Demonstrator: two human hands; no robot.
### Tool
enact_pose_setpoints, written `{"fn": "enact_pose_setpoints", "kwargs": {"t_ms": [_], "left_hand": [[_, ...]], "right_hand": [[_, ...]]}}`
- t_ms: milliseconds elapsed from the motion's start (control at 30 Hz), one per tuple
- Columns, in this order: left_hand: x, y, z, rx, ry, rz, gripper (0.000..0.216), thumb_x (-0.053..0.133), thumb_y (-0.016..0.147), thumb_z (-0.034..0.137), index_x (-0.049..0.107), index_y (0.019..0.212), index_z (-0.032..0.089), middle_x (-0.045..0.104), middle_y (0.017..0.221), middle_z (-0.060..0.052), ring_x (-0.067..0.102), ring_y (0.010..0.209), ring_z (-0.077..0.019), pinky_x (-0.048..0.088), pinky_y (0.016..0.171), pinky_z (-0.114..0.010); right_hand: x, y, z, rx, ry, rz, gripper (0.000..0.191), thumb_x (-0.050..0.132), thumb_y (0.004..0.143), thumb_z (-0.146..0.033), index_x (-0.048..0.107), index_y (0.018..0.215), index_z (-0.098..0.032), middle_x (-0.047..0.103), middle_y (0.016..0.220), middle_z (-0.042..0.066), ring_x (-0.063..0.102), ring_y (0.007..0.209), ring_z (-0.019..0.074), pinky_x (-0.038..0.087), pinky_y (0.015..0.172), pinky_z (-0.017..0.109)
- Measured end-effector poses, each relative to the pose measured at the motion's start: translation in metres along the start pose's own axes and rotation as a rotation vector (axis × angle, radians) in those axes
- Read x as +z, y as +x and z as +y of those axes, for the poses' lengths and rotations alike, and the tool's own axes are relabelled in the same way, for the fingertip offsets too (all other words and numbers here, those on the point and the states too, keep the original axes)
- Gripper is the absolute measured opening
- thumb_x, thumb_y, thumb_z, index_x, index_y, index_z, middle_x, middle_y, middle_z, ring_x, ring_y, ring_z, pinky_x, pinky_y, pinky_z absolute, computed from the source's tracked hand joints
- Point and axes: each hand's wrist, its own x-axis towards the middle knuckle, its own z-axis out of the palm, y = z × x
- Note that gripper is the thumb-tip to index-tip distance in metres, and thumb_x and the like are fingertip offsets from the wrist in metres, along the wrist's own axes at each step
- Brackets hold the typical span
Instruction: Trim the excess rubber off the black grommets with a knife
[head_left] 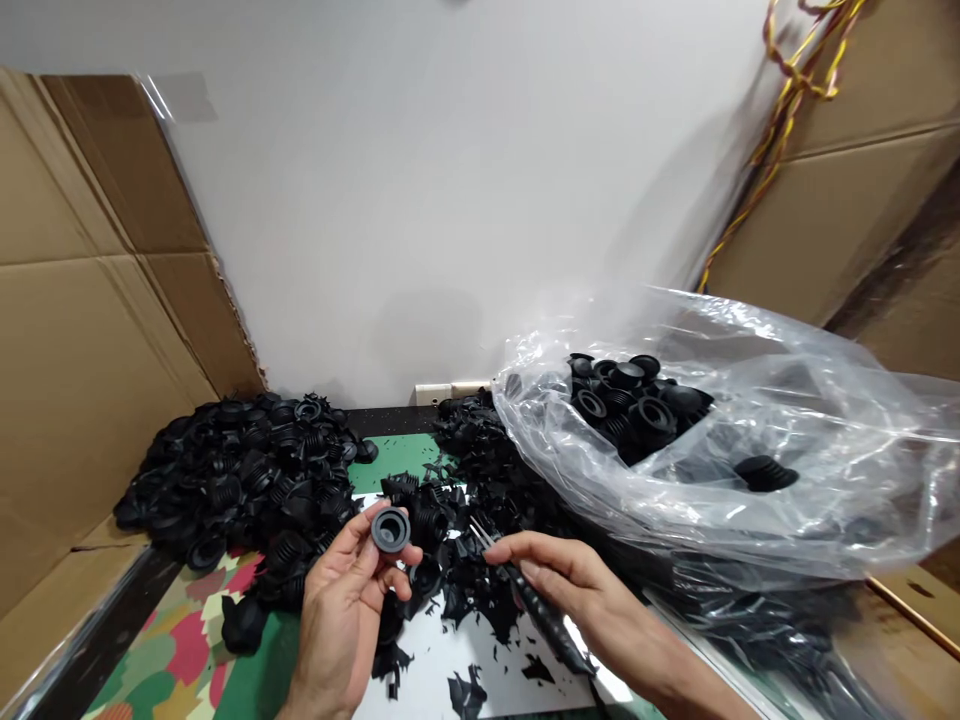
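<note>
My left hand [345, 610] pinches a round black rubber cap [391, 530] by its rim, its ringed hollow opening facing me. To its right, my right hand [577, 585] is closed around black-handled tweezers [536, 610]. Their two thin metal tips point up and left, apart from the cap. Below and between the hands, torn black rubber scraps [480, 590] lie over a white sheet [442, 660]. A heap of ribbed black rubber parts [255, 470] rises beyond my left hand.
A clear plastic bag [750, 400] with black rubber caps [637, 405] stands at the right. More scraps [495, 450] pile against the wall. Cardboard [97, 230] flanks the left side, and twisted yellow-brown wires [787, 100] hang at the upper right. A phone [919, 600] lies at the right edge.
</note>
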Motion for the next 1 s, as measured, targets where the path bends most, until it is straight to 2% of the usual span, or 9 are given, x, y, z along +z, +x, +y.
{"fn": "enact_pose_setpoints", "kwargs": {"t_ms": [100, 267, 367, 433, 500, 600, 667, 800, 1000], "left_hand": [[0.001, -0.001, 0.001, -0.007, -0.010, 0.012, 0.030, 0.077, 0.064, 0.022, 0.073, 0.091, 0.013, 0.073, 0.094, -0.014, 0.065, 0.060, -0.0190, 0.045, 0.042, -0.023], [0.001, 0.000, 0.001, -0.015, -0.020, 0.010, 0.030, 0.077, 0.064, 0.022, 0.073, 0.092, 0.013, 0.073, 0.095, -0.015, 0.065, 0.060, -0.0190, 0.046, 0.042, -0.024], [0.000, 0.000, 0.000, -0.026, -0.028, 0.008, 0.032, 0.078, 0.062, 0.021, 0.073, 0.092, 0.013, 0.073, 0.094, -0.014, 0.065, 0.060, -0.0190, 0.046, 0.042, -0.023], [-0.001, 0.000, 0.000, -0.032, -0.036, -0.002, 0.032, 0.078, 0.062, 0.021, 0.073, 0.093, 0.013, 0.073, 0.094, -0.015, 0.064, 0.060, -0.0188, 0.046, 0.042, -0.023], [-0.001, 0.000, 0.000, -0.039, -0.042, -0.017, 0.032, 0.077, 0.063, 0.022, 0.073, 0.094, 0.014, 0.074, 0.096, -0.015, 0.064, 0.059, -0.0187, 0.046, 0.042, -0.024], [-0.001, 0.000, 0.000, -0.048, -0.041, -0.038, 0.032, 0.078, 0.063, 0.023, 0.073, 0.094, 0.014, 0.074, 0.098, -0.016, 0.064, 0.059, -0.0191, 0.046, 0.042, -0.024], [-0.001, -0.001, 0.000, -0.047, -0.035, -0.047, 0.033, 0.079, 0.062, 0.024, 0.074, 0.093, 0.014, 0.074, 0.097, -0.016, 0.064, 0.059, -0.0192, 0.046, 0.042, -0.024], [-0.002, -0.001, -0.001, -0.026, -0.011, -0.046, 0.033, 0.079, 0.062, 0.026, 0.074, 0.092, 0.015, 0.074, 0.098, -0.016, 0.064, 0.059, -0.0189, 0.046, 0.042, -0.024], [-0.001, -0.001, -0.002, -0.028, 0.014, -0.030, 0.034, 0.080, 0.061, 0.026, 0.075, 0.092, 0.014, 0.074, 0.097, -0.017, 0.064, 0.058, -0.0190, 0.047, 0.043, -0.024]], "right_hand": [[0.000, 0.001, 0.000, 0.009, 0.166, -0.015, 0.027, 0.057, 0.079, -0.032, 0.072, 0.099, -0.021, 0.068, 0.091, 0.006, 0.060, 0.083, 0.0220, 0.048, 0.073, 0.034], [0.007, 0.001, -0.003, -0.006, 0.248, -0.051, 0.037, 0.070, 0.072, -0.035, 0.067, 0.106, -0.021, 0.058, 0.071, 0.000, 0.051, 0.059, 0.0130, 0.042, 0.052, 0.024], [0.008, 0.004, 0.000, -0.094, 0.242, 0.099, 0.039, 0.074, 0.071, -0.039, 0.064, 0.104, -0.020, 0.048, 0.061, -0.005, 0.042, 0.050, 0.0093, 0.034, 0.044, 0.021], [0.008, 0.008, 0.001, -0.151, 0.235, 0.224, 0.037, 0.069, 0.076, -0.047, 0.064, 0.098, -0.018, 0.043, 0.053, -0.006, 0.039, 0.046, 0.0088, 0.031, 0.042, 0.021], [0.007, 0.014, -0.002, -0.180, 0.256, 0.250, 0.044, 0.061, 0.080, -0.056, 0.065, 0.096, -0.015, 0.039, 0.046, -0.008, 0.038, 0.041, 0.0091, 0.031, 0.041, 0.022], [0.009, 0.022, -0.013, -0.209, 0.286, 0.197, 0.052, 0.055, 0.080, -0.064, 0.064, 0.093, -0.014, 0.044, 0.047, -0.006, 0.042, 0.037, 0.0092, 0.033, 0.039, 0.023], [0.012, 0.025, -0.021, -0.218, 0.302, 0.188, 0.050, 0.056, 0.079, -0.064, 0.062, 0.089, -0.016, 0.050, 0.054, -0.004, 0.046, 0.037, 0.0092, 0.034, 0.038, 0.022], [0.019, 0.031, -0.033, -0.214, 0.324, 0.184, 0.041, 0.063, 0.077, -0.058, 0.057, 0.081, -0.017, 0.048, 0.052, -0.006, 0.048, 0.037, 0.0090, 0.037, 0.040, 0.022], [0.032, 0.037, -0.025, -0.189, 0.386, 0.180, 0.038, 0.069, 0.073, -0.052, 0.060, 0.081, -0.016, 0.050, 0.047, -0.006, 0.047, 0.038, 0.0095, 0.037, 0.041, 0.022]]}}
